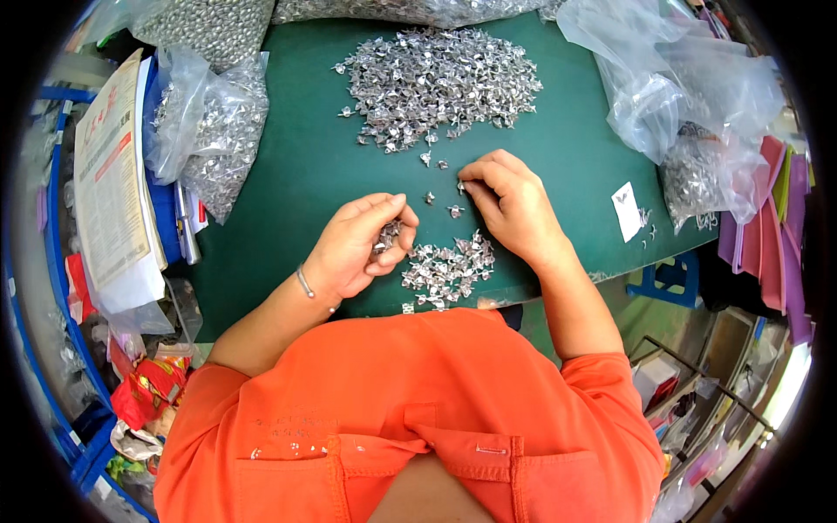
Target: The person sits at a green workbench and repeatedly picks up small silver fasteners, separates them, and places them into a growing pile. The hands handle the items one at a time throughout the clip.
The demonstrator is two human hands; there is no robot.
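Note:
My left hand (362,242) is curled around a small heap of shiny metal parts (387,236) cupped in its palm. To its right, my right hand (513,202) pinches one small metal part (461,186) between thumb and forefinger, just above the green table (305,113). A few loose metal parts (455,211) lie between the two hands. Nearer to me is a smaller pile of silver parts (447,272), and farther off spreads a large pile of similar parts (440,87). Their exact kind is too small to make out.
Clear plastic bags of metal parts (228,131) stand at the far left, with another bag (695,179) at the right. Papers (113,174) lean by the left edge. A white card (626,212) lies at right; a blue stool (667,279) stands below the table.

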